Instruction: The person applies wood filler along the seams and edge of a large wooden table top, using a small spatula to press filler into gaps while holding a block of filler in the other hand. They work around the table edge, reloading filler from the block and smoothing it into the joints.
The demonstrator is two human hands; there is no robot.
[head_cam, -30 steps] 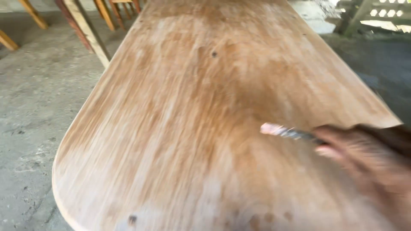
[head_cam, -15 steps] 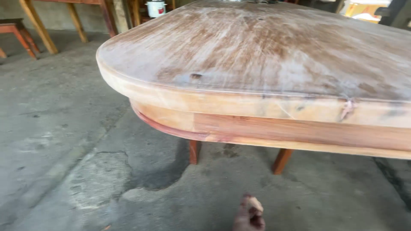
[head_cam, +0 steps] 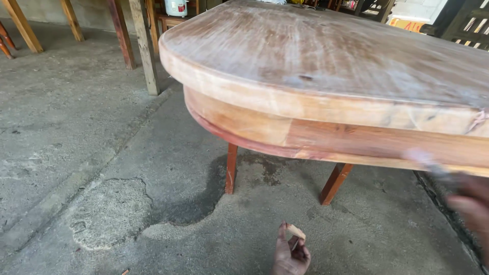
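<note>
Filling the upper right of the frame, a large wooden table (head_cam: 326, 56) with a rounded end shows a pale, streaky, sanded-looking top, a thick edge band and a darker reddish apron beneath it. Two of its reddish-brown legs (head_cam: 232, 168) stand on the cracked concrete floor (head_cam: 102, 153) near the middle of the frame, beside a dark stain on the concrete. At the bottom centre, well below the table's edge, the left hand (head_cam: 290, 254) is raised with its fingers curled closed around a small pale piece (head_cam: 296, 232), possibly a scrap of sandpaper or wood, which sticks up from between the fingertips; it is too small to name more exactly. At the right edge, just under the apron, the right hand (head_cam: 471, 209) appears heavily blurred, and a thin pale-tipped tool (head_cam: 425, 162), perhaps a brush or scraper, extends from it up and left toward the table's lower edge; the fingers seem wrapped about its handle, though the blur makes the grip hard to read. In the upper left of the frame, wooden posts (head_cam: 142, 46) and slanted legs of other furniture stand on the floor, and a small white container (head_cam: 175, 7) sits on a low wooden stand at the top edge.
</note>
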